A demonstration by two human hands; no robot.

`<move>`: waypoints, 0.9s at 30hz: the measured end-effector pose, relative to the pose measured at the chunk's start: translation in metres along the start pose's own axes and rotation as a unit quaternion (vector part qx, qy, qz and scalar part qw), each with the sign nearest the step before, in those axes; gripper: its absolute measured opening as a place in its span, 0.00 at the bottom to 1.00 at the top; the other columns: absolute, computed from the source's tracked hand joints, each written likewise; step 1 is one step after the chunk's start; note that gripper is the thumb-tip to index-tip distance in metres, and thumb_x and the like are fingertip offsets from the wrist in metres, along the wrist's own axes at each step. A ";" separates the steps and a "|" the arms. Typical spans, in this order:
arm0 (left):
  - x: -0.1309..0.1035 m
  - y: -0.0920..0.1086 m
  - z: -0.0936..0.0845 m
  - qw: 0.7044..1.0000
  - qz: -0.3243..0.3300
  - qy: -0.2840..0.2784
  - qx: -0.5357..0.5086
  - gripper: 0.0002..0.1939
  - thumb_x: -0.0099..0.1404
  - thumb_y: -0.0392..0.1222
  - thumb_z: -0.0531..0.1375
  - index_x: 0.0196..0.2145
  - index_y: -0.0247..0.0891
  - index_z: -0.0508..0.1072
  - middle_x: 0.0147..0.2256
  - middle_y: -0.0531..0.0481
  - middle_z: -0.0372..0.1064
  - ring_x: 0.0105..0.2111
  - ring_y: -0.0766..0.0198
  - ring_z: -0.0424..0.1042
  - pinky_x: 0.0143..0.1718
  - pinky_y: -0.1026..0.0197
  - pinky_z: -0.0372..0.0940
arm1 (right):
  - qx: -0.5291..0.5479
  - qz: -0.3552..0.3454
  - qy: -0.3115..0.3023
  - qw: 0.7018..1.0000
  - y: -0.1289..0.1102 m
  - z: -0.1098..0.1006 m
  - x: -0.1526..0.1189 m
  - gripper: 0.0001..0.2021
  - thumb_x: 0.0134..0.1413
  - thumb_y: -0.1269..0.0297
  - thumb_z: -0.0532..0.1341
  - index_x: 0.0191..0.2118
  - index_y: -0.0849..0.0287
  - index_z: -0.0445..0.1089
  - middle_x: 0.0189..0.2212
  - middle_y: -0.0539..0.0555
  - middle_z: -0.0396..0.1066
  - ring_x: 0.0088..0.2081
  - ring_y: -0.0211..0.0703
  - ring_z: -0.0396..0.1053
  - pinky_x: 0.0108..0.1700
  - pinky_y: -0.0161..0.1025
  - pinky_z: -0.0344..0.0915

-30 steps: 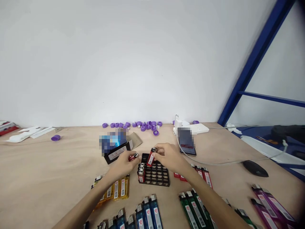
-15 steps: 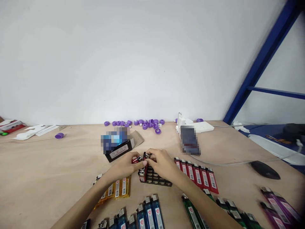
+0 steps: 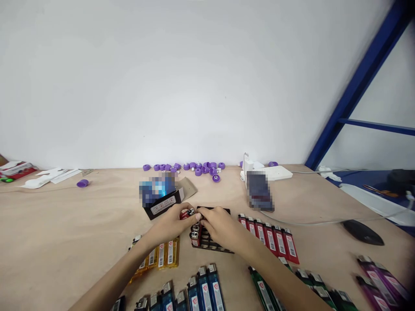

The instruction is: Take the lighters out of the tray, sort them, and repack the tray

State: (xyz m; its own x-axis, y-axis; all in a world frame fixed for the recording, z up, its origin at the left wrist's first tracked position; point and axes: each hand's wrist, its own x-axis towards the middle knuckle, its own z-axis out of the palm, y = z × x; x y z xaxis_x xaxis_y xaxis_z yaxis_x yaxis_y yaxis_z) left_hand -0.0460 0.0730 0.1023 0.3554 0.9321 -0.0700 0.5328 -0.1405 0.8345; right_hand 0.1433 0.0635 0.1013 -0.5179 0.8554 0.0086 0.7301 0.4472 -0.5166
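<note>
My left hand is closed around at least one red lighter, its metal top pointing right, above the left edge of a black slotted tray. Two red lighters stand upright in the tray's left column, metal tops up. Over the tray, my right hand has its fingers bent together, with the tips close to my left thumb. What those fingertips hold, if anything, is hidden. To the right lies a row of red lighters.
Yellow lighters, blue lighters, green lighters and purple lighters lie nearer me. Behind stand a black box, purple caps and a phone. A black mouse and cable are at right.
The red lighter that was in my right fingers has gone down into the tray's left column. My right hand has shifted slightly; my left hand still holds its red lighter.
</note>
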 end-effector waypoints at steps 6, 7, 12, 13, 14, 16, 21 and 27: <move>-0.001 0.007 0.002 0.993 -0.026 0.024 -0.115 0.22 0.65 0.61 0.54 0.37 0.37 0.68 0.19 0.63 0.47 0.17 0.70 0.45 0.19 0.65 0.43 | -0.037 0.011 -0.006 0.999 -0.002 0.002 0.001 0.14 0.66 0.69 0.52 0.54 0.61 0.65 0.35 0.61 0.74 0.34 0.51 0.73 0.28 0.36 0.53; -0.001 0.007 0.002 0.990 -0.029 0.026 -0.139 0.21 0.65 0.60 0.53 0.37 0.38 0.67 0.19 0.63 0.47 0.16 0.71 0.43 0.18 0.65 0.41 | -0.038 0.009 -0.009 0.999 -0.002 0.003 0.001 0.13 0.67 0.69 0.51 0.53 0.62 0.66 0.34 0.61 0.73 0.33 0.50 0.73 0.27 0.36 0.52; 0.000 0.004 0.002 0.973 -0.026 0.040 -0.227 0.13 0.65 0.50 0.50 0.41 0.39 0.63 0.21 0.60 0.60 0.15 0.73 0.44 0.18 0.66 0.38 | -0.021 -0.009 -0.023 0.999 0.002 0.008 0.003 0.10 0.66 0.71 0.52 0.46 0.62 0.68 0.32 0.59 0.72 0.29 0.46 0.70 0.26 0.35 0.51; 0.000 0.004 0.002 0.970 -0.023 0.042 -0.239 0.11 0.65 0.49 0.51 0.40 0.39 0.62 0.21 0.59 0.61 0.15 0.73 0.44 0.18 0.66 0.38 | -0.011 -0.013 -0.024 1.000 0.004 0.008 0.004 0.10 0.65 0.72 0.52 0.47 0.61 0.69 0.32 0.58 0.72 0.28 0.45 0.70 0.26 0.35 0.52; 0.000 0.003 0.002 0.967 -0.020 0.044 -0.251 0.10 0.65 0.47 0.51 0.39 0.40 0.62 0.21 0.59 0.61 0.15 0.73 0.44 0.18 0.66 0.38 | 0.000 -0.016 -0.024 1.000 0.005 0.008 0.004 0.11 0.64 0.73 0.53 0.47 0.60 0.69 0.31 0.57 0.72 0.29 0.44 0.70 0.27 0.34 0.53; -0.001 0.003 0.003 0.960 -0.012 0.049 -0.274 0.08 0.65 0.45 0.51 0.38 0.39 0.63 0.22 0.58 0.62 0.15 0.73 0.45 0.18 0.66 0.38 | 0.026 -0.020 -0.015 0.999 0.008 0.006 0.003 0.12 0.62 0.75 0.54 0.48 0.59 0.69 0.32 0.56 0.73 0.31 0.43 0.71 0.29 0.33 0.57; -0.006 0.010 0.001 0.947 0.014 0.042 -0.319 0.09 0.65 0.44 0.57 0.40 0.36 0.69 0.31 0.52 0.66 0.21 0.72 0.51 0.20 0.66 0.43 | 0.102 -0.037 0.049 0.993 0.005 -0.015 0.000 0.11 0.66 0.70 0.52 0.47 0.57 0.70 0.41 0.57 0.76 0.44 0.45 0.74 0.44 0.37 0.66; -0.021 0.032 0.014 0.921 0.041 -0.056 -0.383 0.13 0.66 0.49 0.62 0.37 0.34 0.74 0.29 0.51 0.65 0.25 0.70 0.59 0.28 0.65 0.55 | 0.360 -0.068 0.104 0.925 -0.010 -0.031 -0.006 0.06 0.62 0.64 0.57 0.40 0.58 0.70 0.32 0.51 0.75 0.37 0.41 0.75 0.41 0.37 0.70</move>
State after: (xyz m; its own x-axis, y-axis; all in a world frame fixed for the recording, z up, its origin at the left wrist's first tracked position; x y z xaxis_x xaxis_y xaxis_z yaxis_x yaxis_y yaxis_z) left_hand -0.0260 0.0442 0.1228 0.4700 0.8826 -0.0089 -0.1830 0.1072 0.9773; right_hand 0.1529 0.0616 0.1332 -0.4327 0.8686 0.2415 0.1401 0.3294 -0.9337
